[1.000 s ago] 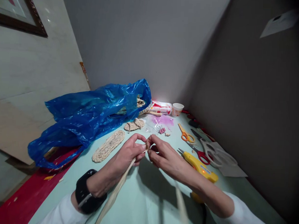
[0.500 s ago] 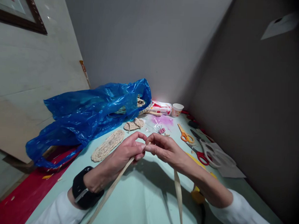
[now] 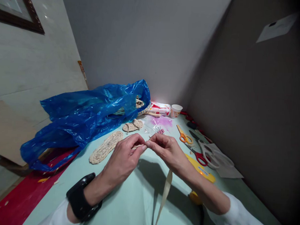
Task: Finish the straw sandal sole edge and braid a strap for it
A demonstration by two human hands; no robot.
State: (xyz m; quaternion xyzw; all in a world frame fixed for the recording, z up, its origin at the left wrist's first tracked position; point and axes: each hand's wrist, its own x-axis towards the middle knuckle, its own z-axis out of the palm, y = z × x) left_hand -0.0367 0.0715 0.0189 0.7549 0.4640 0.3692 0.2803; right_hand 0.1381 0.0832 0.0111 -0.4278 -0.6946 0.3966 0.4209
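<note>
My left hand (image 3: 123,157) and my right hand (image 3: 167,151) meet at the fingertips above the table, both pinched on a thin pale strip of plant fibre, like straw or raffia. A short piece of it shows between the left thumb and forefinger. From under my right hand the long flat tail of the fibre strip (image 3: 165,190) hangs toward me. The exact point of the pinch is partly hidden by the fingers. To the left of my left hand lies a flat oval braided sole (image 3: 106,147), with a smaller woven slipper (image 3: 133,125) beyond it.
A blue plastic bag (image 3: 91,107) with woven pieces inside sprawls at the back left. Behind are a paper cup (image 3: 176,111) and a red-white packet (image 3: 161,109). Orange scissors (image 3: 185,136), red-handled scissors (image 3: 201,158), white-handled scissors (image 3: 210,154) and a yellow tool (image 3: 200,169) lie right.
My left hand has turned so that its back faces up, and the strand that hung below it is out of sight. The tail under my right hand has swung left.
</note>
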